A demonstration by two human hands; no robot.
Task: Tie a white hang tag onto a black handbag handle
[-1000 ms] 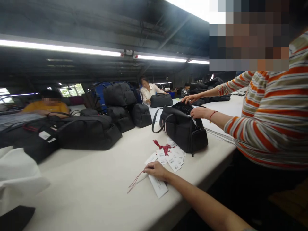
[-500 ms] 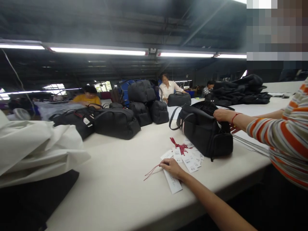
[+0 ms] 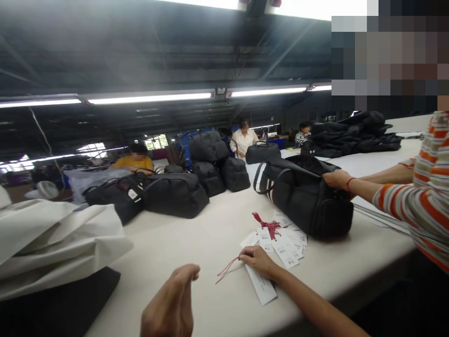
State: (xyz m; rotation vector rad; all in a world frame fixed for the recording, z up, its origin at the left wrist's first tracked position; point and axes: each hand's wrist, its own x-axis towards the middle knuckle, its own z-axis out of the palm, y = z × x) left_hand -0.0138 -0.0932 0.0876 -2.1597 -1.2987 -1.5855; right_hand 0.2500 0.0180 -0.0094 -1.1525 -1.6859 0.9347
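Between the thumb and fingers of my right hand [image 3: 257, 260] is a white hang tag [image 3: 261, 286], pinched near its top end. Its red string [image 3: 226, 270] sticks out to the left of my fingertips. My left hand [image 3: 171, 302] is raised at the lower middle, empty, with its thumb apart from the fingers. Just beyond my right hand lies a spread of white hang tags [image 3: 286, 248] with a bundle of red strings [image 3: 268, 227] on top. A black duffel bag [image 3: 305, 201] stands behind those tags, its top open.
A co-worker's hand [image 3: 336, 179] in a striped sleeve holds the bag's rim. Several black bags [image 3: 175, 194] stand at the back left. White sheet material [image 3: 70, 243] covers the left side, and dark bags are heaped [image 3: 354, 133] at the back right. Other people sit beyond the table.
My left hand has come into view from below. My right hand still pinches the tag. The co-worker's bag has tilted a little, and the whole view has shifted slightly.
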